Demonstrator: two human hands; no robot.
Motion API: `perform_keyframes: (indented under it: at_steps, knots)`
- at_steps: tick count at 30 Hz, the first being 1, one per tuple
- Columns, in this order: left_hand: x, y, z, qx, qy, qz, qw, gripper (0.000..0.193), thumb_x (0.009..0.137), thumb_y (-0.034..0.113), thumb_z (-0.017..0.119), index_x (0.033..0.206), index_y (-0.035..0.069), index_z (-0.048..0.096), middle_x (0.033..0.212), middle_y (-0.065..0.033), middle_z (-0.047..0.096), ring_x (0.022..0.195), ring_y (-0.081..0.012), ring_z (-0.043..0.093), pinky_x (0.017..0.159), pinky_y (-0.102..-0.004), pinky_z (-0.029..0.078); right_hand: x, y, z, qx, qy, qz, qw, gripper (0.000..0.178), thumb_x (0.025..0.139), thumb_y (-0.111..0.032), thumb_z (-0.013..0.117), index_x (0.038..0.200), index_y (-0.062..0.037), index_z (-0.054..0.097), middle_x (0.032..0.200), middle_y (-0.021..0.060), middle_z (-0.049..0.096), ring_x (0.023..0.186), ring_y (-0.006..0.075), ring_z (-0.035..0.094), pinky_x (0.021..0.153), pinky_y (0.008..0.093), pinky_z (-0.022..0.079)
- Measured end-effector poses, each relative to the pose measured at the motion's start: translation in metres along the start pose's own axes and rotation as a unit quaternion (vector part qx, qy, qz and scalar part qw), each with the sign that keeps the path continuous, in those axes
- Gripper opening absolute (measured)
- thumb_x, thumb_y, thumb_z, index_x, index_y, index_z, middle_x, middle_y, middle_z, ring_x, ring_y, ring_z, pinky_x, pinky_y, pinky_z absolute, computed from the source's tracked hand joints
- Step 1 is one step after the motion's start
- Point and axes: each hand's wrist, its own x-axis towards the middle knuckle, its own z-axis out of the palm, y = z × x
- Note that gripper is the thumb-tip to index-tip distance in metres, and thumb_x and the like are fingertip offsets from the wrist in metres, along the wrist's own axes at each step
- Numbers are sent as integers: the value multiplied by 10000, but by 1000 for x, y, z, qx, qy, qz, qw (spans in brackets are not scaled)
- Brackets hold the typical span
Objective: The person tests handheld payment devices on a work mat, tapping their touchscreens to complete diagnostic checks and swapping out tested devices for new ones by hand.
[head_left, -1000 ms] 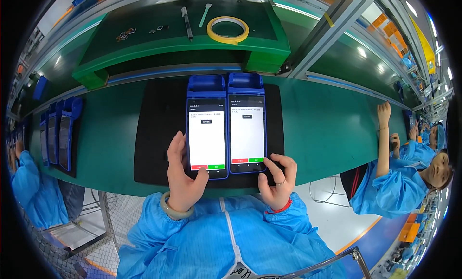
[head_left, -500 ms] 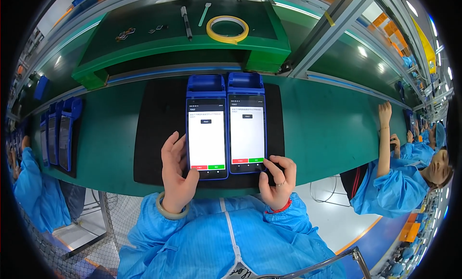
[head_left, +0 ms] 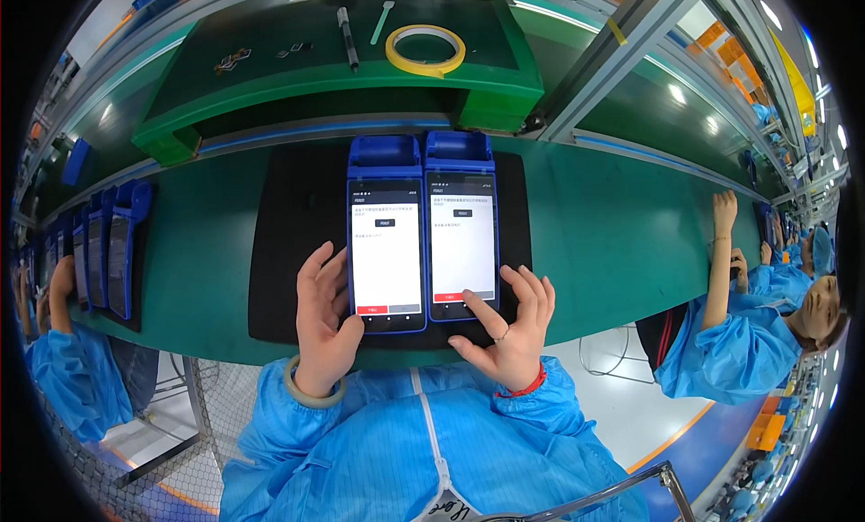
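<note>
Left blue machine [head_left: 386, 261] and right blue machine [head_left: 462, 252] lie side by side, face up, on a black mat [head_left: 284, 252] in the middle of the table. Both have lit white screens with a red box low down and a grey box next to it. Count the two machines as the middle of a clock. At eight o'clock is the left hand [head_left: 326, 337]. Its thumb and fingers are spread wide, with the thumb at the near left corner of the left machine and the fingers curled along its side. Between four and five o'clock is the right hand [head_left: 514, 337]. It is spread wide too, and one finger points at the low part of the right screen, by the red box. I cannot tell if that finger is pushing. A pale bangle [head_left: 313, 387] is on the left wrist, and a red band [head_left: 525, 384] is on the right. At twelve o'clock, past the mat, a yellow roll of tape [head_left: 455, 58] lies on a green shelf [head_left: 297, 90]. A pen [head_left: 348, 40] lies there at eleven. More blue machines [head_left: 120, 261] sit close together in a row at nine o'clock. A person in blue [head_left: 748, 360] sits between three and four o'clock, and another worker in blue [head_left: 81, 378] is at eight, far out.
</note>
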Motion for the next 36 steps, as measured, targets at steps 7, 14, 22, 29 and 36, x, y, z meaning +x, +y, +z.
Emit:
perform_keyframes:
  at_steps: [7,14,22,29,36]
  knots:
    - [0,2,0,2,5,-14,1000,762,633,-55,432,1356,58,219,1318,-236,363,1214,-321,405,1000,-437,339,0,-1,1,-39,-43,-3,998,484,688,-544,659,1100,-292,624,1276,158,386,1209,396,322,1004,591,162]
    - [0,3,2,17,-3,-4,1000,739,675,-85,436,1363,58,207,1317,-237,359,1217,-305,407,993,-404,358,-7,9,6,32,25,-4,999,500,723,-522,637,1087,-179,629,1207,167,450,1175,375,378,989,550,233]
    - [0,3,4,45,6,-3,999,693,741,-78,472,1363,56,199,1308,-229,365,1194,-288,432,980,-391,374,-9,14,8,75,76,-8,994,490,722,-439,665,1063,-91,615,1147,167,484,1095,354,448,945,519,310]
    - [1,4,4,25,2,-2,1000,719,697,-83,412,1367,54,189,1315,-241,348,1208,-299,415,983,-397,372,-10,15,10,92,94,-6,991,488,718,-407,678,1055,-62,609,1120,164,499,1057,347,472,919,497,344]
    - [1,0,1,15,-4,2,1000,760,655,-83,408,1370,54,188,1319,-240,349,1208,-297,415,985,-391,370,-10,16,13,90,107,-4,990,464,709,-352,696,1049,-50,605,1095,156,515,1030,338,483,893,473,372]
